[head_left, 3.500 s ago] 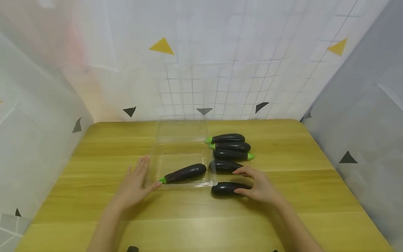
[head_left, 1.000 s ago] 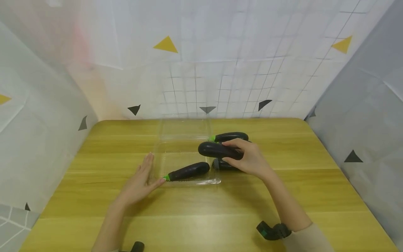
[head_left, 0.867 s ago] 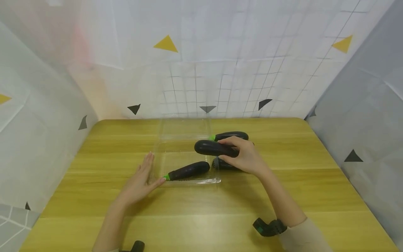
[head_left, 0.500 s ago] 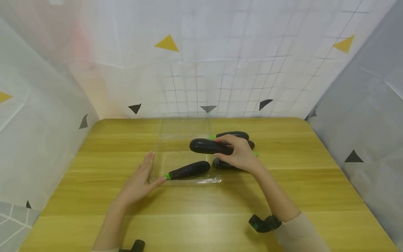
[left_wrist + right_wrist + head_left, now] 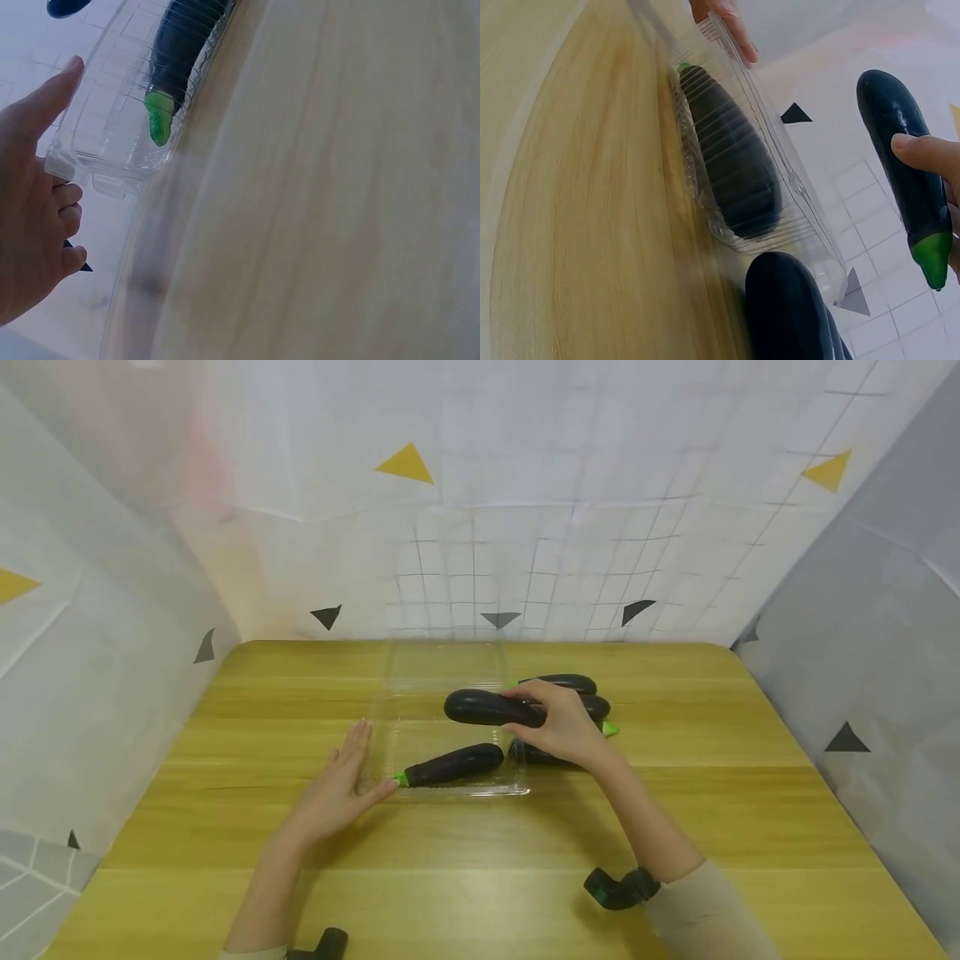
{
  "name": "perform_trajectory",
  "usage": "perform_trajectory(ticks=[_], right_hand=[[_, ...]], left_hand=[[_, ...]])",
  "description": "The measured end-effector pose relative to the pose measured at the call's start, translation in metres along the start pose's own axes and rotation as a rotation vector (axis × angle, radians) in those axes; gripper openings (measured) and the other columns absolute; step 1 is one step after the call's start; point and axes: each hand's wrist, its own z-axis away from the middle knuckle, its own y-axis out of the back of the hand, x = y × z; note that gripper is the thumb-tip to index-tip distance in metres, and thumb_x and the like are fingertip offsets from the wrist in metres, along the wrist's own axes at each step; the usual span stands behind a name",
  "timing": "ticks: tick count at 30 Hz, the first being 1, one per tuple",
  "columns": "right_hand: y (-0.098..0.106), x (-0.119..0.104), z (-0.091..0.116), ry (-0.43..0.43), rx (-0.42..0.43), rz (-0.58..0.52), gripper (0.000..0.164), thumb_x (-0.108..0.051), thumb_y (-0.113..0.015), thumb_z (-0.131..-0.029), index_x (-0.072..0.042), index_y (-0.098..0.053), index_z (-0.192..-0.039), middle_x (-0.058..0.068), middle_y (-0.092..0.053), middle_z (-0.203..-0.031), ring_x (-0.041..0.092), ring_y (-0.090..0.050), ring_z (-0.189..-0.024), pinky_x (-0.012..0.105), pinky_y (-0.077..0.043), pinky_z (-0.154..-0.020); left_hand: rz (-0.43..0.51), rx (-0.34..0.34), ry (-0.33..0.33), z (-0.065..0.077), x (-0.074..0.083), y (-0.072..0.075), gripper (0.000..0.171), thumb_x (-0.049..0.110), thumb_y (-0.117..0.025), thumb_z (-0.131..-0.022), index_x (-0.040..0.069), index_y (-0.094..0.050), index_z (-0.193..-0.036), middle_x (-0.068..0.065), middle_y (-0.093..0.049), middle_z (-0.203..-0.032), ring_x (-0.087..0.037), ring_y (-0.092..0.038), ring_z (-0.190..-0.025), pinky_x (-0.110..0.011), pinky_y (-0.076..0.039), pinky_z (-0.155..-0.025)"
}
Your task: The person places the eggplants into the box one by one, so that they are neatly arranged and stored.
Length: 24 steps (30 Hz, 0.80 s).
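My right hand (image 5: 558, 724) pinches an eggplant (image 5: 487, 707) between thumb and fingers, holding it above the clear plastic container (image 5: 495, 792). In the right wrist view, the held eggplant's green stem (image 5: 932, 259) points down past the fingers. Another eggplant (image 5: 456, 765) lies inside the container's front part, green stem toward the left. My left hand (image 5: 330, 793) rests at the container's left front corner, fingers extended along the side and thumb at the front rim. The left wrist view shows that thumb (image 5: 49, 101) over the rim.
Right of the container lie several more eggplants, among them a back one (image 5: 566, 683) and a front one (image 5: 543, 753) partly behind my right hand. The container's clear lid (image 5: 446, 662) lies open toward the back wall. Both wrists wear black camera mounts (image 5: 621, 889).
My right hand has picked up the front eggplant from the table and carried it up and left, over the container. The left hand has stayed at the container's corner.
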Motion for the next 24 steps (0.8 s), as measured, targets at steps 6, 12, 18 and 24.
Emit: perform_trajectory(ticks=[6,12,18,24], right_hand=[[-0.006,0.0,-0.005,-0.002,-0.012,-0.031,0.043,-0.016,-0.082,-0.077,-0.012,-0.068,-0.117,0.001,-0.068,-0.112,0.019,-0.063,-0.103,0.043,-0.055,-0.084],[-0.009,-0.001,-0.01,0.005,-0.022,-0.029,0.043,-0.016,-0.082,-0.078,-0.011,-0.068,-0.117,0.002,-0.068,-0.115,0.019,-0.063,-0.105,0.044,-0.055,-0.083],[-0.013,-0.003,-0.012,0.007,-0.031,-0.032,0.042,-0.015,-0.082,-0.078,-0.012,-0.067,-0.117,0.001,-0.067,-0.115,0.019,-0.062,-0.105,0.043,-0.055,-0.08],[-0.02,-0.002,-0.015,0.022,-0.041,-0.059,0.043,-0.016,-0.082,-0.078,-0.012,-0.068,-0.118,0.0,-0.068,-0.114,0.018,-0.062,-0.105,0.037,-0.055,-0.078]], left_hand=[[-0.006,-0.001,0.013,-0.001,-0.001,-0.001,0.101,0.061,-0.055,-0.089,0.012,0.004,-0.155,-0.009,0.006,-0.161,-0.023,0.001,-0.147,-0.052,-0.005,-0.116],[-0.013,-0.001,0.011,-0.001,0.001,0.0,0.101,0.062,-0.054,-0.089,0.01,0.003,-0.155,-0.008,0.006,-0.161,-0.024,0.002,-0.147,-0.052,-0.006,-0.116],[-0.006,0.002,0.008,-0.001,0.001,0.001,0.1,0.06,-0.055,-0.09,0.01,0.003,-0.155,-0.008,0.006,-0.161,-0.023,0.003,-0.147,-0.052,-0.007,-0.116],[-0.007,0.004,0.008,-0.001,0.0,-0.001,0.101,0.06,-0.055,-0.09,0.009,0.002,-0.155,-0.009,0.005,-0.161,-0.023,0.002,-0.147,-0.053,-0.008,-0.116]])
